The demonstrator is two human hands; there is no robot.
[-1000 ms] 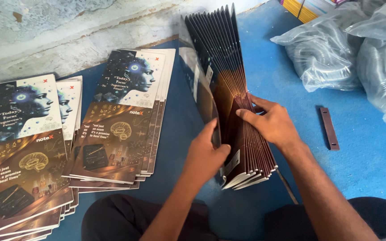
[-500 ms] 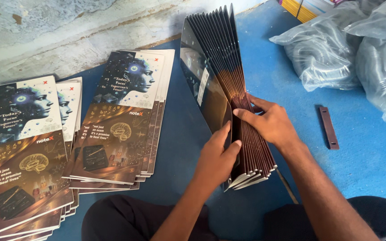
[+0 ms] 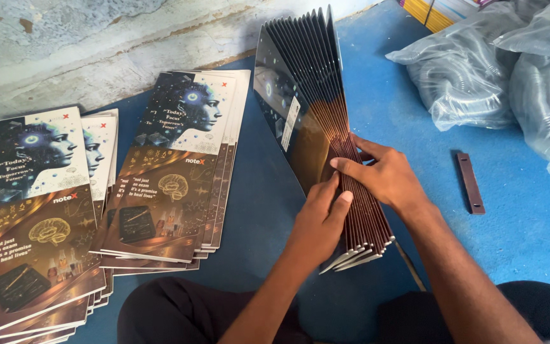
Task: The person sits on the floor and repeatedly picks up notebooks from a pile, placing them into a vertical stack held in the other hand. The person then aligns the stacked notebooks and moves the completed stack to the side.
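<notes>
Both hands on the fanned stack of glossy dark printed covers (image 3: 313, 121), standing on edge on the blue floor (image 3: 389, 83). Left hand (image 3: 316, 220) presses its near face, fingers curled around it; right hand (image 3: 383, 175) clamps from the other side, fingers closed over the edges. Left of the fingers lie 2 flat piles of matching covers (image 3: 167, 178).

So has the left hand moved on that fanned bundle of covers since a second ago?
Yes. The left hand has slid up the fanned bundle, away from the person's lap.
</notes>
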